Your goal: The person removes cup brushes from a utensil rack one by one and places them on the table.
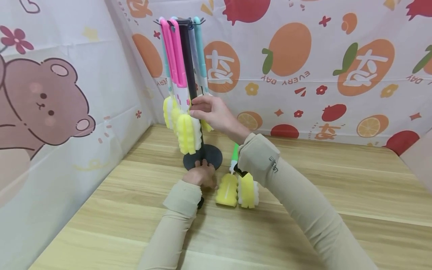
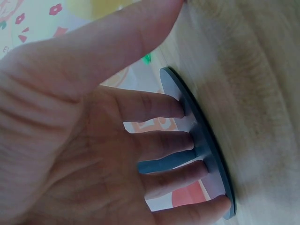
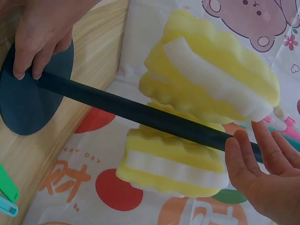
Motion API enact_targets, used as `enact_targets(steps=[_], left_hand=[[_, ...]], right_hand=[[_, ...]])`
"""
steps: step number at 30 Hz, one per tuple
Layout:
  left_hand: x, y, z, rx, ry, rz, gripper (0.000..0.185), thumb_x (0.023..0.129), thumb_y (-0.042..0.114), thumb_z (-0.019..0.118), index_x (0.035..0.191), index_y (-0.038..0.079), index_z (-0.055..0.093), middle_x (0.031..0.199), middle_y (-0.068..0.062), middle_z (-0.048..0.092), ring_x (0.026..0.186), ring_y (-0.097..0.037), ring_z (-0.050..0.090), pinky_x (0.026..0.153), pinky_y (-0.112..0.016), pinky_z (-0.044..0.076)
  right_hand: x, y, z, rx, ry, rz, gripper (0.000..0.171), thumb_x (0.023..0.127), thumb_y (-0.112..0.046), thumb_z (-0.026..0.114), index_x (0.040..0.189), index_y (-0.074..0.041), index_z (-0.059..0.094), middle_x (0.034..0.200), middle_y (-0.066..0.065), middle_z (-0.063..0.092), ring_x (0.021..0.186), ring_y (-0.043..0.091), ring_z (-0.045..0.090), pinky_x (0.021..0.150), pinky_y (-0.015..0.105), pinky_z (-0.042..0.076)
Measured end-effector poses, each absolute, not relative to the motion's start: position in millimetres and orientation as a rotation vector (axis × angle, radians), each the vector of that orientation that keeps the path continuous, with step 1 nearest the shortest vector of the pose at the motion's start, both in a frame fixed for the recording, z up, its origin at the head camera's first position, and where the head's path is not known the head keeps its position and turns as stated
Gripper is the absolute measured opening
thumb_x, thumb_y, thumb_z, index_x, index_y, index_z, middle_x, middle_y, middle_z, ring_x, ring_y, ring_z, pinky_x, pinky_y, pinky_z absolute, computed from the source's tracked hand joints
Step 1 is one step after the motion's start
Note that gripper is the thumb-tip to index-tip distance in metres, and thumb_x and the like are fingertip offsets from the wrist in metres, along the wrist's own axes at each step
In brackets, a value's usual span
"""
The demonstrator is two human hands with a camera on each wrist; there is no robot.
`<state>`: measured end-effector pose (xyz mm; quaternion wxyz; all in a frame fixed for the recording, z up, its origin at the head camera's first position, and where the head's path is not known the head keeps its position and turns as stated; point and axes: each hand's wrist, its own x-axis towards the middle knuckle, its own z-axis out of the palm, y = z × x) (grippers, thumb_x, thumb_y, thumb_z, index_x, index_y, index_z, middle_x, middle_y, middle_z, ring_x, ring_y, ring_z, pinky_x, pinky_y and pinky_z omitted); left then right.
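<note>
A tall black metal stand with a round base [image 1: 203, 155] rises from the wooden worktop [image 1: 303, 225], long-handled yellow sponge brushes [image 1: 187, 133] hanging from its top. The left hand [image 1: 201, 175] presses straight fingers on the base beside the pole. The right hand [image 1: 210, 111] rests relaxed fingers against the pole partway up; whether it touches a brush is unclear. Beside the base lie two more yellow sponge brushes [image 1: 237, 189], their handles largely hidden behind the right sleeve.

Staged tabletop booth, not a lived-in room: my wooden table [image 1: 303, 225] is boxed in by hung cloths [image 1: 320, 67] printed with fruit and a bear [image 1: 44, 105].
</note>
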<state>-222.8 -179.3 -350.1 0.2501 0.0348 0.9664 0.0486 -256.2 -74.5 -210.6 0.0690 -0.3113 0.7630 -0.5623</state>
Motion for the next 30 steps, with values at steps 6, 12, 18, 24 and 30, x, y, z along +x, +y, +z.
enact_targets(steps=[6,12,18,24,30], left_hand=[[-221.8,-179.1,-349.0,0.101,2.635,0.149,0.081,0.096,0.035,0.072,0.155,-0.005,0.033,0.162,-0.032,0.016,0.147,-0.051,0.017,0.113,-0.055,0.03],[-220.8,-179.6,-347.9,0.103,2.648,0.158,0.081,0.095,0.035,0.073,0.154,-0.005,0.034,0.161,-0.031,0.018,0.146,-0.051,0.017,0.112,-0.056,0.032],[-218.5,-181.5,-347.3,0.107,2.667,0.183,0.078,0.093,0.033,0.074,0.151,-0.006,0.039,0.158,-0.032,0.024,0.144,-0.053,0.021,0.11,-0.058,0.034],[-214.7,-182.2,-347.6,0.097,2.689,0.179,0.073,0.092,0.035,0.076,0.147,-0.004,0.046,0.15,-0.027,0.038,0.139,-0.048,0.032,0.104,-0.057,0.041],[-213.2,-181.6,-347.3,0.096,2.709,0.182,0.073,0.091,0.035,0.077,0.145,-0.004,0.048,0.15,-0.027,0.038,0.14,-0.046,0.03,0.103,-0.055,0.043]], right_hand=[[-257.6,-79.7,-209.2,-0.853,2.258,-1.684,0.046,0.101,-0.021,0.065,0.143,-0.006,0.055,0.131,0.009,0.066,0.121,0.013,0.06,0.103,0.032,0.045],[-257.5,-83.1,-209.4,-0.809,2.168,-1.715,0.049,0.101,-0.023,0.066,0.144,-0.004,0.053,0.129,0.007,0.068,0.12,0.013,0.059,0.103,0.035,0.044],[-253.3,-84.4,-209.3,-0.843,2.208,-1.796,0.037,0.096,-0.013,0.072,0.129,0.0,0.065,0.113,0.011,0.073,0.106,0.016,0.066,0.092,0.029,0.05],[-249.9,-86.9,-209.1,-0.882,2.226,-1.857,0.023,0.094,-0.003,0.071,0.116,0.006,0.071,0.101,0.015,0.073,0.088,0.02,0.068,0.08,0.028,0.055],[-249.5,-86.7,-208.3,-0.917,2.21,-1.915,0.019,0.093,0.0,0.07,0.111,0.006,0.071,0.096,0.015,0.074,0.084,0.018,0.067,0.078,0.028,0.055]])
